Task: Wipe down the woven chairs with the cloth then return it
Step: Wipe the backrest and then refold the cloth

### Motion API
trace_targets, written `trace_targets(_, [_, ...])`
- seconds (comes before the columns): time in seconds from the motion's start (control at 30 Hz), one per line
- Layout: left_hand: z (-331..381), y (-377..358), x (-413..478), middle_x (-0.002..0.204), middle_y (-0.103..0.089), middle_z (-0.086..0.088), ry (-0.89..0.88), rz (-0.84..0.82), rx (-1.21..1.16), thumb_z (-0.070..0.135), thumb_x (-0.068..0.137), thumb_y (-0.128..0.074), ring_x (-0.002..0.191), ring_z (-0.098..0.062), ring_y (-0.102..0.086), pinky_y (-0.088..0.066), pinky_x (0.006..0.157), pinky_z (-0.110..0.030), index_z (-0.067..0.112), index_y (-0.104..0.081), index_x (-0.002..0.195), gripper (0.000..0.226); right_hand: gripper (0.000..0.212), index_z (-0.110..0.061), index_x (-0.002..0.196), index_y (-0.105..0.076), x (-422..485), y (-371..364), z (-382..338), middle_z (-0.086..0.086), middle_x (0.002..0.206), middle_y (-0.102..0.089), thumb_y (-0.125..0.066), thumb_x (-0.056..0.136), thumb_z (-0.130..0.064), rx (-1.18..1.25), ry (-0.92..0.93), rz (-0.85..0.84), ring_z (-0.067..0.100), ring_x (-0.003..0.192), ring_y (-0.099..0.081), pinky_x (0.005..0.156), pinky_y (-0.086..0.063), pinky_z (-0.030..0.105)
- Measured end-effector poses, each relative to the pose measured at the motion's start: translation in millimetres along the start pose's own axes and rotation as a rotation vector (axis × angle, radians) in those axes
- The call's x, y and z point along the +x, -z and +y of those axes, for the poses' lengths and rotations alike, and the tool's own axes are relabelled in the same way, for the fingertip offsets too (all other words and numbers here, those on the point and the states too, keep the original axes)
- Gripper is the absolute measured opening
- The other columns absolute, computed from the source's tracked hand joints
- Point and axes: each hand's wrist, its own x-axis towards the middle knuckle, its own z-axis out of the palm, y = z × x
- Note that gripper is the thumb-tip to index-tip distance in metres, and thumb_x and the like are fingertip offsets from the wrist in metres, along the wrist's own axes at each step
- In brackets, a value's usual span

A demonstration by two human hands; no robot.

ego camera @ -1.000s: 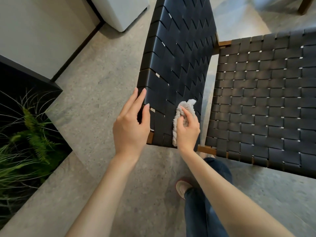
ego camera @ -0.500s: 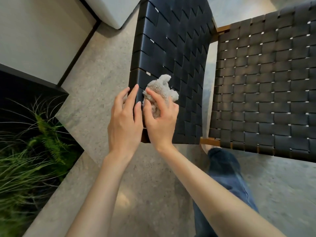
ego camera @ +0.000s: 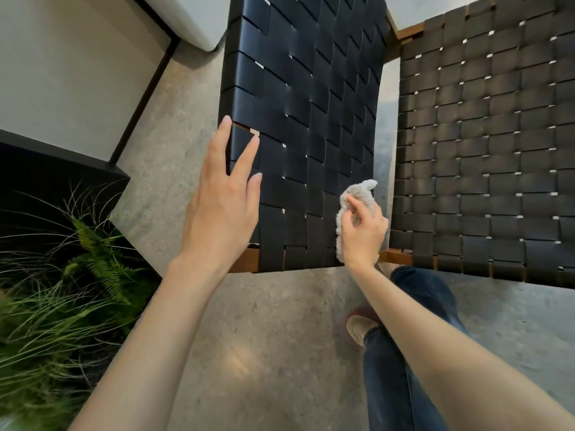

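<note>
Two woven panels (ego camera: 298, 126), one cloth (ego camera: 357, 200) gripped by right hand (ego camera: 362, 234); left hand (ego camera: 222, 209) flat, fingers straight

head view looks steeply down (close) onto woven chairs (ego camera: 298, 119).

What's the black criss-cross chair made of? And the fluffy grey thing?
The woven chair looks like flat black straps, perhaps leather or a look-alike: smooth with a soft sheen. Its frame looks like brown wood. The cloth in the right hand seems a fuzzy, looped fabric like terry or microfibre.
</note>
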Motion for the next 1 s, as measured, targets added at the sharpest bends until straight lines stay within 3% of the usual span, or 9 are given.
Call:
trace_targets(0.2, [0.8, -3.4, -1.4, 0.159, 0.008, 0.002, -0.012, 0.0, 0.04, 0.031, 0.101, -0.037, 0.147, -0.016, 0.0, -0.024, 0.114, -0.038, 0.023, -0.031, 0.148, 0.048, 0.03, -0.021, 0.126, -0.062, 27.3, -7.1, 33.5, 0.007, 0.133, -0.053, -0.049, 0.098, -0.018, -0.001, -0.166, 0.047, 0.025, 0.119, -0.049, 0.102, -0.039, 0.036])
trace_targets(0.4, [1.0, -4.7, -2.0, 0.159, 0.006, -0.002, -0.007, 0.007, 0.091, 0.033, 0.101, -0.036, 0.147, -0.02, -0.004, -0.032, 0.111, -0.042, 0.023, -0.031, 0.148, 0.048, 0.039, -0.022, 0.141, -0.042, 36.1, 1.0, 57.0, 0.009, 0.138, -0.051, -0.031, 0.105, -0.032, 0.039, -0.366, -0.065, 0.027, 0.125, -0.048, 0.106, -0.036, 0.039])
trace_targets(0.57, [1.6, -4.0, -2.5, 0.159, 0.003, -0.001, -0.006, 0.025, 0.093, 0.032, 0.101, -0.037, 0.147, -0.019, -0.007, -0.037, 0.107, -0.042, 0.023, -0.034, 0.147, 0.047, 0.044, -0.033, 0.138, -0.042, 17.0, 3.3, 24.1, 0.008, 0.136, -0.043, -0.051, 0.096, -0.041, 0.168, -0.351, -0.073, 0.024, 0.122, -0.044, 0.102, -0.04, 0.037])
trace_targets(0.7, [0.5, -3.9, -1.5, 0.159, 0.0, 0.003, -0.013, 0.052, 0.008, 0.029, 0.101, -0.038, 0.147, -0.016, -0.007, -0.03, 0.108, -0.032, 0.024, -0.036, 0.146, 0.045, 0.034, -0.037, 0.124, -0.053, -6.5, 2.6, -24.6, 0.005, 0.13, -0.048, -0.061, 0.091, -0.04, 0.267, -0.223, -0.054, 0.019, 0.117, -0.045, 0.091, -0.036, 0.026])
trace_targets(0.8, [-0.8, -1.6, 1.2, 0.159, -0.002, 0.008, 0.004, 0.043, -0.117, 0.024, 0.102, -0.034, 0.146, -0.01, -0.004, -0.012, 0.106, -0.015, 0.028, -0.029, 0.148, 0.046, 0.026, -0.041, 0.113, -0.058, -26.6, 3.7, -71.6, -0.005, 0.113, -0.055, -0.064, 0.089, -0.034, 0.338, -0.074, -0.057, 0.02, 0.109, -0.053, 0.092, -0.044, 0.029])
trace_targets(0.9, [-2.0, 2.9, 2.9, 0.158, -0.01, 0.013, 0.067, 0.04, -0.277, 0.022, 0.103, -0.032, 0.143, 0.001, -0.009, -0.009, 0.1, 0.001, 0.032, -0.022, 0.149, 0.049, 0.031, -0.041, 0.117, -0.06, -44.9, 4.0, -116.6, -0.014, 0.107, -0.055, -0.064, 0.09, -0.027, 0.422, 0.043, -0.12, 0.016, 0.109, -0.053, 0.094, -0.047, 0.031])
trace_targets(1.0, [-3.3, 6.4, 4.5, 0.156, -0.02, 0.013, 0.143, 0.071, -0.377, 0.023, 0.103, -0.031, 0.139, 0.004, -0.017, -0.014, 0.102, -0.004, 0.035, -0.017, 0.149, 0.05, 0.032, -0.035, 0.121, -0.061, -52.4, -0.5, -160.4, -0.015, 0.109, -0.057, -0.063, 0.091, -0.023, 0.517, 0.176, -0.149, 0.017, 0.11, -0.053, 0.092, -0.049, 0.032])
